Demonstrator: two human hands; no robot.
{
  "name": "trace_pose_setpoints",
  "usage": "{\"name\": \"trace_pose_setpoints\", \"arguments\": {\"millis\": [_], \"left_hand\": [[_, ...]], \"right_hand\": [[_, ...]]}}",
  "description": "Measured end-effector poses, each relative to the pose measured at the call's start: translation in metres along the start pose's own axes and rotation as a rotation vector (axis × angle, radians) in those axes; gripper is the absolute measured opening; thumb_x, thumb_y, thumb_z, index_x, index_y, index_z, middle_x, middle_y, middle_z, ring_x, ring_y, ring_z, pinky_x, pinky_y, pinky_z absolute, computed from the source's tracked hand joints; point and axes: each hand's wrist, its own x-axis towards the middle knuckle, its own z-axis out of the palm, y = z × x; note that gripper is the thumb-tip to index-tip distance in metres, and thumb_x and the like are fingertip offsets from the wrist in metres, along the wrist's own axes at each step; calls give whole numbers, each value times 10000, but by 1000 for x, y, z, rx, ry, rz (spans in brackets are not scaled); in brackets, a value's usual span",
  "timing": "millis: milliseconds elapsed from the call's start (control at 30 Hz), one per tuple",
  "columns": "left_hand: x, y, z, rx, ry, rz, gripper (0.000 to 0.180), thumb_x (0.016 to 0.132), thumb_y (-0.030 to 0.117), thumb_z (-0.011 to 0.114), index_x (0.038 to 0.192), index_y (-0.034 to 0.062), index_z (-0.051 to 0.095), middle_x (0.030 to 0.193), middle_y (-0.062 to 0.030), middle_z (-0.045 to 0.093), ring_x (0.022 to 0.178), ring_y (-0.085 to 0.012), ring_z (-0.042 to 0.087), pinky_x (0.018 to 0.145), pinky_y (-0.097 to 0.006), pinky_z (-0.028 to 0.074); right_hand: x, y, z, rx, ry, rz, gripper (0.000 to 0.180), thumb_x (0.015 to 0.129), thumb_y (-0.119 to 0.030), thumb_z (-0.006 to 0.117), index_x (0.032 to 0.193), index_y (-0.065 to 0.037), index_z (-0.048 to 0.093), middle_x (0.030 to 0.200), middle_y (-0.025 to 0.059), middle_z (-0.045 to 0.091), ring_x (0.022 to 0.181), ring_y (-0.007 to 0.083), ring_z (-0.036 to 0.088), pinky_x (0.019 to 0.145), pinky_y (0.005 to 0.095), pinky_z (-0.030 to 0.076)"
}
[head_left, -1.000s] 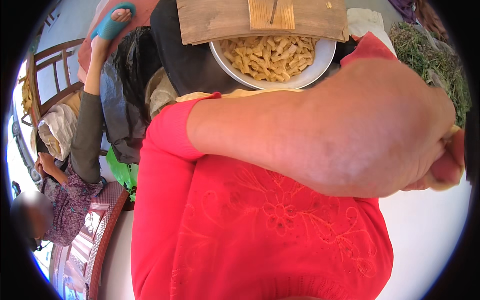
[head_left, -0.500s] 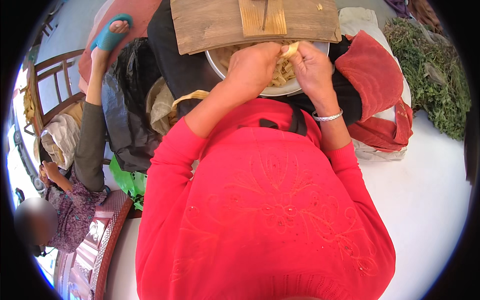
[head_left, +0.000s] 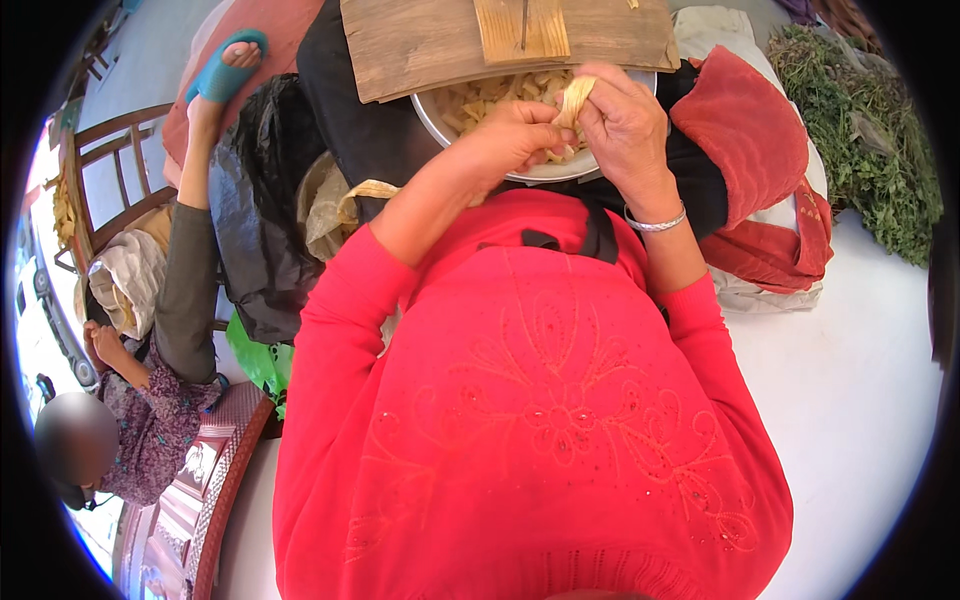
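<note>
A limp, pale yellow strip stretches between my two hands over a white bowl. My right hand, with a silvery bangle at its wrist, grips the strip's upper part, folded over the fingers. My left hand is closed, thumb and fingers pinching near the strip's lower end. Many short yellow pieces lie in the bowl beneath. Which plant the strip comes from I cannot tell.
A wooden board covers the bowl's far side, bearing a smaller block with a thin metal piece. A red cloth lies right, beyond it leafy greens. At left are a black bag, an open sack and a seated person.
My hands have shifted slightly. The right hand has turned, blurred at its fingertips, and more of the strip shows. The left hand has drawn down and left. The view has moved a little.
</note>
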Motion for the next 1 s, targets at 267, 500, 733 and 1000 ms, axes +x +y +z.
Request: {"name": "trace_pose_setpoints", "arguments": {"millis": [267,500,733,1000], "left_hand": [[6,-4,-1,1116,286,710,305,763,49,589,1065,74,622,933,-120,585,856,-331,590,695,-386,494],[11,3,-14,985,92,519,403,800,64,583,1200,43,538,1110,-157,547,983,-266,585,789,-345,487],[15,10,7,667,328,438,308,937,222,482,1145,18,581,815,-54,615,781,-191,607,691,-266,473],[-27,-2,5,-127,173,51,219,943,215,525,1021,23,596,752,19,553,603,-65,477,526,-190,375]], "right_hand": [[-53,28,29,729,-481,745,374,948,-308,539,849,37,647,846,-3,647,769,80,567,663,252,437],[-47,15,42,1079,-220,809,157,871,-88,558,799,31,630,956,-2,590,767,77,524,667,215,433],[-22,11,36,631,17,461,122,837,-21,585,905,33,670,1222,94,503,1015,157,535,842,255,435],[-4,16,18,653,200,439,112,839,-78,631,849,25,676,1102,85,569,973,154,551,832,261,440]]}}
